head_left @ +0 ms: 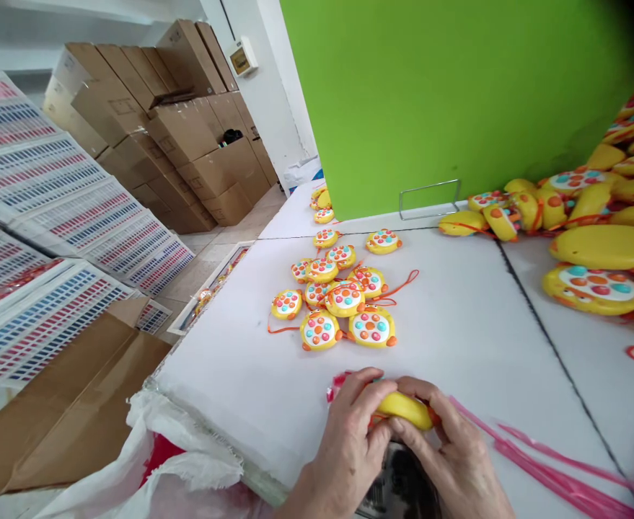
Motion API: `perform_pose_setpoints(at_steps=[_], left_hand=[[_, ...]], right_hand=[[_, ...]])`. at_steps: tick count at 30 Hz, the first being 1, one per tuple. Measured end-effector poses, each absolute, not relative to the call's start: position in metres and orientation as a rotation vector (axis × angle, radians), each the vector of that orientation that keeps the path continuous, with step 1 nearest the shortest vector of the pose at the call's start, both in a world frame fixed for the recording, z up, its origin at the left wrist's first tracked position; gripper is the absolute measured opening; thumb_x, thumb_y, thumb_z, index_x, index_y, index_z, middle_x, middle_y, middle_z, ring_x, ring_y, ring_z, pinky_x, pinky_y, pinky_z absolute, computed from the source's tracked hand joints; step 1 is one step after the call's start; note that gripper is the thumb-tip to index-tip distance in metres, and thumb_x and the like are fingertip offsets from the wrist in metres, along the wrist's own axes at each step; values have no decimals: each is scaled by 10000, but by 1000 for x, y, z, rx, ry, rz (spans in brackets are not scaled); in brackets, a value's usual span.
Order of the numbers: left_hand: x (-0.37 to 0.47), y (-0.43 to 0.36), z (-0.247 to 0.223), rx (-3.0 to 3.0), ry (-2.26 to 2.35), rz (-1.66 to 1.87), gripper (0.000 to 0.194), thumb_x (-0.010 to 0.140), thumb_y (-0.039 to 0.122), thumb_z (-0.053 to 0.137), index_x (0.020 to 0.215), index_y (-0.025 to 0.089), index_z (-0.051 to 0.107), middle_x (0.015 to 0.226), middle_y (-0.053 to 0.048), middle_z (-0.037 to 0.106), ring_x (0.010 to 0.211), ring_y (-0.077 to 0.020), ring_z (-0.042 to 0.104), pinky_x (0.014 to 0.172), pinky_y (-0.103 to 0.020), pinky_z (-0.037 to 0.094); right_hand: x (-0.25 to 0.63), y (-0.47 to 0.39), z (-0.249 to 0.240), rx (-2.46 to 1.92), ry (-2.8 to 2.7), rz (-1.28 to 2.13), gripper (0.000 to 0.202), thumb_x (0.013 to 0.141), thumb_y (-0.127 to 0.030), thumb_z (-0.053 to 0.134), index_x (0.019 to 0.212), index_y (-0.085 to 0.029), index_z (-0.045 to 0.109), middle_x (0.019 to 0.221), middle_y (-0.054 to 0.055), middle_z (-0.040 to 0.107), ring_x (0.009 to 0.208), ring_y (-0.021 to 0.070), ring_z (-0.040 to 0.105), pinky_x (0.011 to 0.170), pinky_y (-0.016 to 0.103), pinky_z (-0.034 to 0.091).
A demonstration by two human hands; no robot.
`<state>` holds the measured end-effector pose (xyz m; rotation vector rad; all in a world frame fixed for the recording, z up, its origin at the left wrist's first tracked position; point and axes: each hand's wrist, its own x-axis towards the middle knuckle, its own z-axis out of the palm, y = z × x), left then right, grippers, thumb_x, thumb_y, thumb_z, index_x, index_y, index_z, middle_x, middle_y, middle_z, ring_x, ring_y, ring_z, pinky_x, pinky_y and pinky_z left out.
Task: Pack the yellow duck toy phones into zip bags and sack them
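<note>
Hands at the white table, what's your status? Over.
Left hand and right hand both gripping one yellow toy. Loose cluster of dotted yellow toys beyond. Dark object beneath hands; pink plastic strips right, apparently not in the way.

Tabletop [457, 310]: toy [408, 409] between left hand [346, 432] and right hand [451, 443], near edge. Loose toys [345, 298] beyond, toward left edge. Heap [606, 245] along right, reaching panel [457, 94] at far side; wire frame [430, 189] at panel's foot. Straps [533, 460] right of hands. Sack [197, 465] at near left corner. Off left edge: carton [78, 389] nearest, crates [73, 166] beyond, boxes [187, 137] at back.
</note>
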<state>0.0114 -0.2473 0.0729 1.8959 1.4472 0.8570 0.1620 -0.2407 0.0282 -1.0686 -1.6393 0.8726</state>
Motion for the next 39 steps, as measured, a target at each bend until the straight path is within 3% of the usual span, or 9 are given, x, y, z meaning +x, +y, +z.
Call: perform_pose_setpoints(at_steps=[8, 13, 17, 19, 23, 28, 33, 36, 39], left_hand=[[20, -249, 69, 1964, 1441, 890, 512, 727, -73, 515, 1139, 230, 542, 1134, -44, 602, 1074, -188, 532, 973, -334, 438], [9, -236, 78, 1957, 1430, 901, 395, 796, 7, 532, 1113, 243, 544, 1137, -45, 604, 1077, -188, 548, 959, -312, 444], [-20, -193, 89, 2131, 1664, 1099, 258, 834, 103, 558, 1060, 223, 523, 1077, -60, 603, 1023, -198, 578, 890, -315, 473], [-34, -162, 91, 2208, 1792, 1195, 249, 817, 105, 570, 1034, 208, 504, 1029, -58, 588, 984, -202, 581, 857, -325, 485], [-51, -105, 85, 2270, 1839, 1247, 251, 796, 75, 544, 1011, 195, 497, 1045, -71, 536, 1025, -221, 545, 897, -369, 471], [-52, -67, 65, 2363, 1712, 1157, 168, 787, 53, 491, 883, 184, 537, 969, -76, 540, 1024, -255, 528, 945, -454, 441], [-51, -72, 54, 2422, 1608, 1133, 130, 842, 119, 459, 870, 182, 569, 1003, -93, 577, 1102, -278, 493, 1003, -522, 391], [-47, -95, 53, 2441, 1587, 1132, 141, 864, 151, 454, 930, 177, 576, 1060, -108, 587, 1099, -266, 516, 973, -492, 437], [-43, -124, 52, 2461, 1555, 1112, 146, 865, 146, 459, 927, 197, 580, 1026, -85, 614, 1060, -233, 562, 929, -414, 491]], right_hand=[[160, -242, 28, -1071, -1597, 884, 181, 915, -324, 564, 1081, -257, 535, 974, 3, 625, 819, 122, 611, 698, 163, 505], [162, -242, 18, -1167, -1592, 777, 302, 921, -340, 534, 1217, -292, 508, 1232, 33, 551, 1098, 188, 565, 837, 233, 517], [166, -238, 21, -1341, -1455, 943, 397, 907, -433, 511, 1262, -255, 504, 1209, 76, 592, 713, 159, 651, 411, 193, 478], [165, -236, 22, -1372, -1381, 992, 376, 892, -472, 517, 1179, -234, 566, 1102, 67, 653, 558, 129, 612, 339, 193, 412], [161, -232, 22, -1350, -1339, 921, 336, 870, -498, 534, 1032, -223, 640, 985, 52, 696, 770, 194, 675, 391, 177, 449], [191, -217, 30, -1422, -1556, 729, 338, 920, -463, 456, 1009, -211, 663, 970, 51, 713, 832, 190, 681, 679, 235, 555], [286, -168, 38, -1700, -1546, 380, 376, 867, -503, 505, 1036, -202, 654, 987, 80, 702, 808, 236, 677, 630, 313, 544], [337, -129, 34, -1813, -1545, 180, 328, 842, -433, 543, 996, -168, 659, 1011, 134, 676, 911, 304, 645, 763, 439, 510], [362, -95, 28, -1888, -1594, 62, 232, 877, -332, 567, 1013, -159, 641, 1089, 125, 635, 1044, 269, 586, 887, 451, 457]])
